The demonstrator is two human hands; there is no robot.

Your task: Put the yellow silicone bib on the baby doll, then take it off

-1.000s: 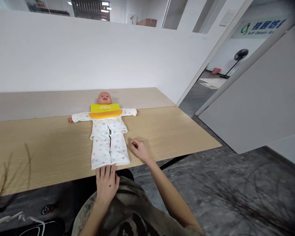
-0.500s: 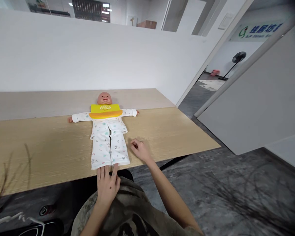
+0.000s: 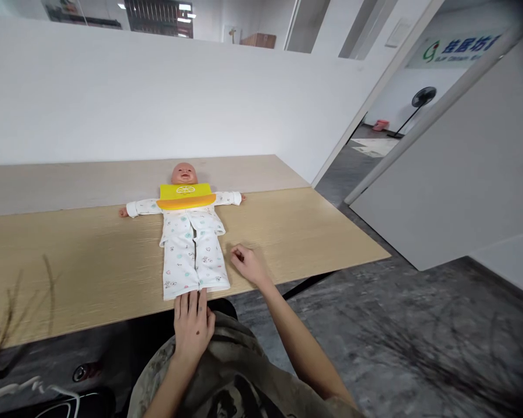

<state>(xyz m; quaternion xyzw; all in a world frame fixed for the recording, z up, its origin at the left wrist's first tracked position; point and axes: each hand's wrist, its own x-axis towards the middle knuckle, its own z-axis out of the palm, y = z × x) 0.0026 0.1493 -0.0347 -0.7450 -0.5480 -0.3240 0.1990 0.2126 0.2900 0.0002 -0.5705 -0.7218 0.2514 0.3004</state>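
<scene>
A baby doll (image 3: 184,173) lies on its back on the table, head toward the wall and arms spread. It wears a white patterned top (image 3: 206,220) and white patterned trousers (image 3: 179,264). Across its chest is a yellow bib (image 3: 185,191) with an orange lower pocket. My left hand (image 3: 192,325) rests at the table's front edge, fingers stretched out with their tips at the trouser hems. To the right of the trousers, my right hand (image 3: 250,264) lies on the table with its fingers curled in; whether they hold anything is hidden.
The wooden table (image 3: 300,232) ends at a corner on the right, with a white wall (image 3: 148,98) behind it. A grey door (image 3: 453,174) stands at the right, beside a doorway with a black fan (image 3: 423,97) beyond. A can (image 3: 85,371) and white cables (image 3: 63,392) are below the table.
My left hand's fingers have drawn closer together, and the hand has shifted very slightly right. My right hand and the doll stay in place; the view has tilted a little.
</scene>
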